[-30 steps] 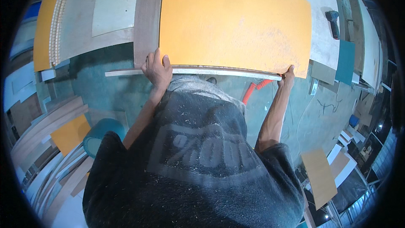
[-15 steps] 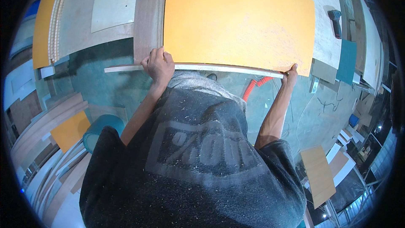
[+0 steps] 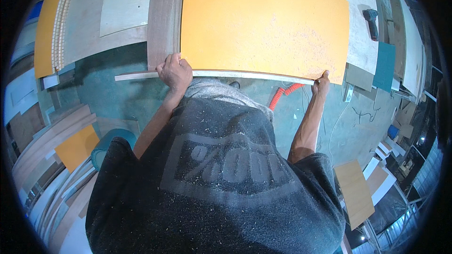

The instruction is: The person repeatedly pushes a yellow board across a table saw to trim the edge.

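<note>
A large orange panel (image 3: 263, 23) lies flat before me, scuffed toward its near right corner. Along its near edge runs a long, narrow wooden strip (image 3: 245, 75), pale on the side facing me, its left end sticking out past the panel. My left hand (image 3: 175, 72) is closed over the strip near the panel's near left corner, knuckles up. At the strip's right end, my right hand (image 3: 321, 84) pinches, with the thumb on the panel's top near its right corner. The fingers below are partly hidden.
A brown board (image 3: 165, 19) lies along the orange panel's left side. A cordless power tool (image 3: 371, 24) rests on a pale board at the right. Below hangs a red coiled hose (image 3: 282, 96). Stacked curved wooden pieces (image 3: 52, 136) stand at my left.
The whole view has shifted very slightly. Both hands keep their places on the strip and panel edge.
</note>
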